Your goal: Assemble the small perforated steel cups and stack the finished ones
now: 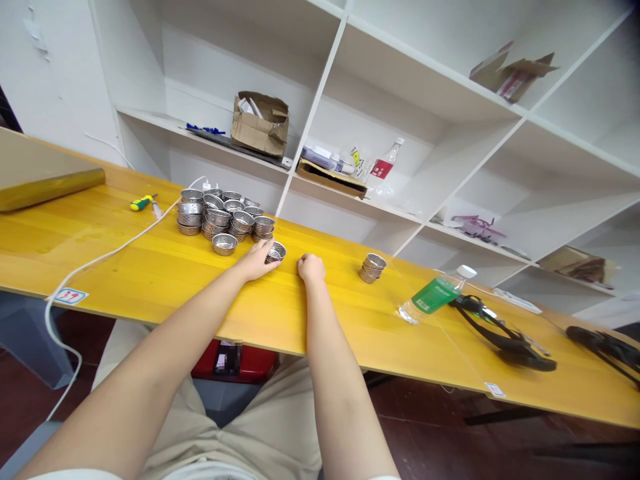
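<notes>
My left hand is closed around the side of a small perforated metal cup on the yellow table. Just left of it, a single metal cup stands in front of a cluster of stacked metal cups. My right hand is a fist resting on the table to the right of the held cup, not touching it. No object shows in that fist, and its inner side is turned from view. Farther right, a short stack of metal cups stands apart from the cluster.
A green-labelled bottle and black head straps are on the right of the table. A white cable crosses its left part near a screwdriver. White shelves with boxes stand behind.
</notes>
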`<state>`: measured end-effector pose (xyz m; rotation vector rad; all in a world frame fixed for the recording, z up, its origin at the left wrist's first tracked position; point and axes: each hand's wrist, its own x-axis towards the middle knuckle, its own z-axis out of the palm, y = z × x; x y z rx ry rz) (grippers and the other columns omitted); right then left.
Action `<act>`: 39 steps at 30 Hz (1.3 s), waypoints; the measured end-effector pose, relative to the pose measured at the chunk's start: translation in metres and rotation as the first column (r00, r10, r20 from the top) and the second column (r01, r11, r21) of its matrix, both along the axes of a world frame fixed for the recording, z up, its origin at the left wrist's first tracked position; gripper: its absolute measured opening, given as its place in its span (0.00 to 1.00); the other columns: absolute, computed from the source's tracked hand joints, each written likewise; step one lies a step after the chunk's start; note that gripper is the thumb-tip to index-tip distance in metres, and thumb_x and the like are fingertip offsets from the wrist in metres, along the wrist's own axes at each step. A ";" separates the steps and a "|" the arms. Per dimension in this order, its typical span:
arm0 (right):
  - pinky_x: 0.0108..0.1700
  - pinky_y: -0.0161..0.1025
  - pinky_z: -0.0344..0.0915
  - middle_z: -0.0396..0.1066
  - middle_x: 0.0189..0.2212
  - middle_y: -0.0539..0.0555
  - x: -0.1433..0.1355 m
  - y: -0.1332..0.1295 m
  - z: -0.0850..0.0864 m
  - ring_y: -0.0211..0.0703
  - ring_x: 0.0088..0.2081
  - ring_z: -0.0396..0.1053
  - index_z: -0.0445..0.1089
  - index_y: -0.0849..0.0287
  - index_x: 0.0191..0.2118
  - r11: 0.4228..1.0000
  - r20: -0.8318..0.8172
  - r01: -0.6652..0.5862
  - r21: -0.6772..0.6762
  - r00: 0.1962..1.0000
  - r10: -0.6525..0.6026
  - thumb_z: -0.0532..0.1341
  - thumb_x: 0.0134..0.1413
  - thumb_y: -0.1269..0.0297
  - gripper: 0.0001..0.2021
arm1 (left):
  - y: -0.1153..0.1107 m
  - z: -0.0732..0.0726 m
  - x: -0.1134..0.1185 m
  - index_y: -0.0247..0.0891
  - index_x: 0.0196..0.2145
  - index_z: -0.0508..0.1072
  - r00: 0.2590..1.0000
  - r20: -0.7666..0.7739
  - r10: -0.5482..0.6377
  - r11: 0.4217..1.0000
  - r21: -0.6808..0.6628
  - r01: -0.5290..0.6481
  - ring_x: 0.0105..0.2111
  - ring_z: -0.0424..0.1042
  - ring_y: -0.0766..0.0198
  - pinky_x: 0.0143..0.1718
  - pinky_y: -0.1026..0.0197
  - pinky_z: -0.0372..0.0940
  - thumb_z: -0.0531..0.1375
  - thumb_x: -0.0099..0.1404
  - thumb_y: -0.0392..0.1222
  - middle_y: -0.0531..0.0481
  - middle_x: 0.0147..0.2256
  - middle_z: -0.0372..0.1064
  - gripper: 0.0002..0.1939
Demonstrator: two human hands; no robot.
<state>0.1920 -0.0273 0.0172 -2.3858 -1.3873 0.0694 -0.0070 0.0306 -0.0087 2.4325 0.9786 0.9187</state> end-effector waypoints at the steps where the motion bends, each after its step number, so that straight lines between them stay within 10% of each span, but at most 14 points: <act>1: 0.52 0.44 0.68 0.75 0.52 0.65 0.000 0.000 0.000 0.54 0.52 0.74 0.79 0.57 0.49 1.000 0.003 0.009 0.015 1.000 -0.009 0.57 0.66 0.61 0.15 | 0.000 0.000 0.000 0.37 0.72 0.54 1.000 0.002 -0.003 1.000 0.003 0.003 0.68 0.57 0.43 0.70 0.46 0.53 0.60 0.66 0.57 0.36 0.68 0.54 0.43; 5: 0.53 0.43 0.67 0.74 0.51 0.66 -0.006 0.003 0.001 0.53 0.51 0.73 0.77 0.60 0.51 0.975 -0.040 -0.018 0.221 0.999 0.027 0.56 0.68 0.54 0.19 | 0.002 -0.002 0.000 0.38 0.72 0.54 1.000 0.019 -0.012 1.000 0.003 0.012 0.68 0.58 0.42 0.70 0.46 0.54 0.60 0.65 0.58 0.36 0.68 0.54 0.43; 12: 0.53 0.37 0.65 0.78 0.40 0.54 -0.030 0.011 -0.002 0.42 0.43 0.72 0.77 0.55 0.51 0.844 -0.145 -0.355 0.402 0.885 0.442 0.58 0.66 0.54 0.16 | 0.006 -0.004 0.000 0.37 0.71 0.56 0.998 0.058 -0.033 0.999 -0.005 0.033 0.67 0.59 0.45 0.69 0.46 0.54 0.57 0.68 0.57 0.36 0.67 0.56 0.39; 39: 0.37 0.33 0.67 0.72 0.22 0.48 -0.042 0.029 -0.015 0.41 0.30 0.72 0.78 0.56 0.31 0.893 -0.442 -0.136 0.428 0.831 0.338 0.54 0.59 0.63 0.15 | -0.001 0.004 -0.003 0.39 0.69 0.58 0.999 0.044 0.023 0.999 0.037 -0.025 0.63 0.65 0.43 0.66 0.46 0.60 0.64 0.62 0.55 0.39 0.64 0.61 0.42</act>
